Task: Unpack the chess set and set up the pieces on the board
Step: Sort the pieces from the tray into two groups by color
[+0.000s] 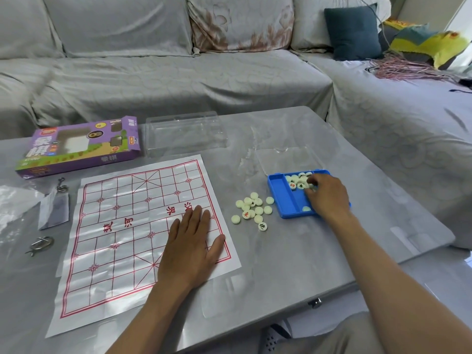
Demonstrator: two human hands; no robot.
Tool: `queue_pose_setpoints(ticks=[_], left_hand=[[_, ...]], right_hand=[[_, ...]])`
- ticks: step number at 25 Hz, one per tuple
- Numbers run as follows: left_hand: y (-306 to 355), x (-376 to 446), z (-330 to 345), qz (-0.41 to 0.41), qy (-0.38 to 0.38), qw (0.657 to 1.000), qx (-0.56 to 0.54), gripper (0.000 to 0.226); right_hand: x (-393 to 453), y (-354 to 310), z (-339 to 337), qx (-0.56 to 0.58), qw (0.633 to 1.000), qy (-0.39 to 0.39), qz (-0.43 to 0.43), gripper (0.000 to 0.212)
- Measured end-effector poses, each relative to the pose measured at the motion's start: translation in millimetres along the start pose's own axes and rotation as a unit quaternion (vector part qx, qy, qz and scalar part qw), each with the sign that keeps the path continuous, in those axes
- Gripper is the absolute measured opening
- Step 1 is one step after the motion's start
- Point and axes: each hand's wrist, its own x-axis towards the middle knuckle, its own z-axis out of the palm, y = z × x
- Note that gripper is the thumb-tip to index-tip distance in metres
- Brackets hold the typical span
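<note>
Centrally, the white paper xiangqi board with red grid lines lies flat on the grey glossy table, and the left hand rests on its lower right part with fingers straight and palm down, holding nothing. At right of centre, the right hand reaches into the blue plastic compartment tray; its fingers curl over the pale round chess discs in the tray, though whether any disc is actually gripped cannot be told. A loose heap of pale discs sits on the table between board and tray. The purple cardboard box lies at upper left, the clear plastic lid beside it. Judged step: emptying the tray. No disc stands on the board yet; next, discs need turning face-up, sorting by colour and placing on the line crossings.
</note>
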Motion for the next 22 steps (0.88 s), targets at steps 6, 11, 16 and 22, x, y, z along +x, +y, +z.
queue_pose_setpoints(ticks=[6,11,16,22], left_hand=[[-0.9,0.6,1.4,0.000,0.002,1.000,0.000,0.091],[-0.6,0.5,1.5,-0.003,-0.004,1.000,0.004,0.090],[-0.3,0.2,0.2,-0.003,-0.004,1.000,0.006,0.089],[0.1,0.9,2.4,0.000,0.003,1.000,0.003,0.087]], right_hand=[[4.3,-2.6,10.9,-0.055,0.998,-0.004,-0.005,0.017],[7.6,-4.2,14.9,-0.046,0.999,0.011,0.004,0.012],[5.4,-3.1,13.5,-0.026,0.999,0.020,-0.004,0.014],[-16.6,-43.7,-17.4,0.181,0.982,-0.018,-0.059,0.004]])
